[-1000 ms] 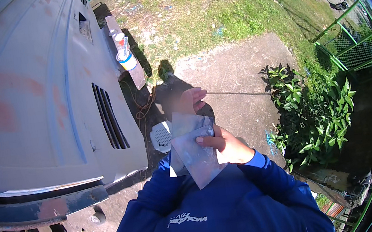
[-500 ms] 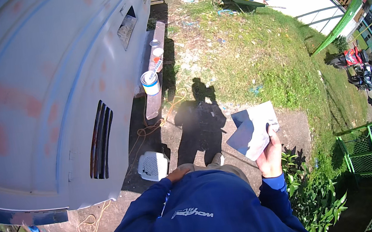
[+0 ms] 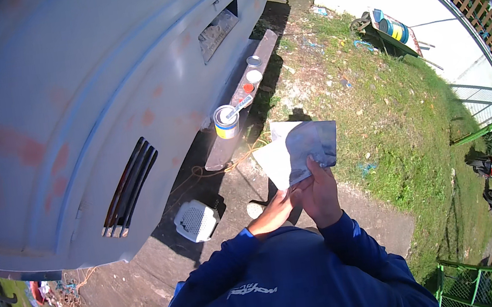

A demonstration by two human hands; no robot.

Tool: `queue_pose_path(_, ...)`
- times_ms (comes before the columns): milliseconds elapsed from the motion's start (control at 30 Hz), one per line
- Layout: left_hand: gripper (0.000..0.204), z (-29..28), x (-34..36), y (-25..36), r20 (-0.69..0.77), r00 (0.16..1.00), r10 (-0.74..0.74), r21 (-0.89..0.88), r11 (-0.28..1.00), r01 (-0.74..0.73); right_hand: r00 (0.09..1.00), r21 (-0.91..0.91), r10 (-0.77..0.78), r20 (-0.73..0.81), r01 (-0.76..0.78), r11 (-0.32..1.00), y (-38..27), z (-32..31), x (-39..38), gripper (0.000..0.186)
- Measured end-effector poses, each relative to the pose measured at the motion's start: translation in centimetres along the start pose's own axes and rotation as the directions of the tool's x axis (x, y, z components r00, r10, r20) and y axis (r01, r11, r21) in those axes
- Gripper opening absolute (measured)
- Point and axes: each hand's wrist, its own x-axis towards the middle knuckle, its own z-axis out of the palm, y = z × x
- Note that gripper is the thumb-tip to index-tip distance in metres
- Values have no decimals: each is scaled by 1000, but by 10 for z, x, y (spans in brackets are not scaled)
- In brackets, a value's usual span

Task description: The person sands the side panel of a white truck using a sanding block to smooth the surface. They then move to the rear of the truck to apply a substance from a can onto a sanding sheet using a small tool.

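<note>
Two thin, stiff-looking sheets, overlapping and fanned apart, are held up in front of my body. One side is bright in the sun, and a dark shadow falls across the rest. My right hand grips them from below, its thumb pressed flat on the upper face. At their lower edge my left hand meets the right, with its fingertips closed on the sheets' corner; the fingers partly hide one another. Whether the sheets' surface is rough or smooth cannot be made out.
A pale vehicle body with orange-brown patches fills the left. Along it runs a plank bearing an open paint can with a brush across it, and several lids. A white perforated stool stands below. A loaded wheelbarrow is at far right.
My left hand has come up from my lap to the sheets. My right hand has brought them left and inward. The view has turned, shifting the plank and can rightward.
</note>
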Motion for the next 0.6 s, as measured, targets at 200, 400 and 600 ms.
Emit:
queue_pose_path(200,49,-36,66,8,-650,760,-25,-405,857,-319,999,-43,20,-45,-22,999,22,6,83,26)
queue_pose_path(400,46,-96,25,60,-790,609,-74,-448,748,-490,989,-202,110,96,-89,975,-6,6,153,26)
queue_pose_path(600,32,-119,5,44,-921,385,-64,-283,790,-544,952,-547,215,216,-64,835,2,22,216,45)
